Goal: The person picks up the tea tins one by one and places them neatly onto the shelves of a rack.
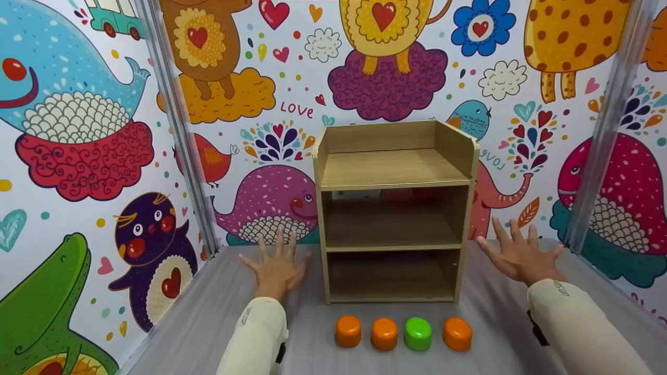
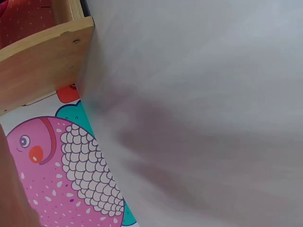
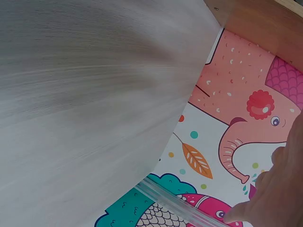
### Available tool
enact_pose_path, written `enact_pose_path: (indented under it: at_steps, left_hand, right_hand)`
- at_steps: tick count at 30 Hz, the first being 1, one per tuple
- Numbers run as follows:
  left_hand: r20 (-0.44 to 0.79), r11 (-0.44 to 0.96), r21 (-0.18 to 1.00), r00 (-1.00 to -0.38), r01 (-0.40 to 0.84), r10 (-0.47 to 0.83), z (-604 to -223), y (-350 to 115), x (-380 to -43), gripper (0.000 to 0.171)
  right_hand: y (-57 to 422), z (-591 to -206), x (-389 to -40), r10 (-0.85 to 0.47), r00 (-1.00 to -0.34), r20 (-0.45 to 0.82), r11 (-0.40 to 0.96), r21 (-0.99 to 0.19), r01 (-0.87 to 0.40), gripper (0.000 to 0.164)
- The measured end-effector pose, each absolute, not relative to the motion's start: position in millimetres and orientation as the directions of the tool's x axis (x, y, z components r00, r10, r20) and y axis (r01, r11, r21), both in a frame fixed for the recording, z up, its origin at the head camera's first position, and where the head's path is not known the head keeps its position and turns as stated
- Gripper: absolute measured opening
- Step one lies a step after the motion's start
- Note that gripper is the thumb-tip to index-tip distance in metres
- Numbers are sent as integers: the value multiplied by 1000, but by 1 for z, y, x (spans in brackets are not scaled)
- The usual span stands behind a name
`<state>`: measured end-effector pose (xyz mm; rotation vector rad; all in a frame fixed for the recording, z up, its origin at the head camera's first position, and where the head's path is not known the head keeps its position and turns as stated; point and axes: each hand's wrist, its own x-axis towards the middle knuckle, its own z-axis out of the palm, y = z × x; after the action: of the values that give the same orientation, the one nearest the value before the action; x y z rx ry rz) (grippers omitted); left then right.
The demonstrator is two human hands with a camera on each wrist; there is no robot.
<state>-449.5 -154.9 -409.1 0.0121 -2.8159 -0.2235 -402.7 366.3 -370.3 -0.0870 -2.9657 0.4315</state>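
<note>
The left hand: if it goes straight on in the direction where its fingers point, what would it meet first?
Probably the back wall, at the printed purple whale: the left hand points there, seemingly passing beside the wooden shelf. How far away the wall is stays unclear.

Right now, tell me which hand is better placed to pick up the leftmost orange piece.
Probably the left hand: it is spread open, holds nothing, and in the head view is clearly nearer the leftmost orange piece. The right hand, also empty, is out to the right beyond the rightmost orange piece.
</note>
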Motion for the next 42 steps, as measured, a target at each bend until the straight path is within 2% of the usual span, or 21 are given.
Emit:
enact_pose_path:
  at_steps: [8, 17, 23, 32, 42]
  left_hand:
    - [327, 980, 194, -944, 36, -30, -413, -156, -448, 79]
    - [321, 961, 257, -947, 102, 15, -414, -151, -441, 78]
    - [342, 962, 214, -936, 169, 88, -415, -148, -431, 75]
    - [300, 957, 140, -932, 253, 202, -419, -145, -413, 76]
    - [187, 936, 77, -927, 344, 326, -423, -138, -396, 79]
  right_hand:
    - [368, -369, -404, 68, -989, 134, 946, -322, 22, 102]
    - [355, -360, -403, 62, -979, 193, 921, -389, -18, 95]
    - [344, -355, -401, 46, -969, 243, 904, -422, -63, 94]
    - [331, -349, -396, 44, -947, 317, 868, -481, -121, 103]
    - [318, -342, -396, 29, -935, 353, 842, -512, -167, 102]
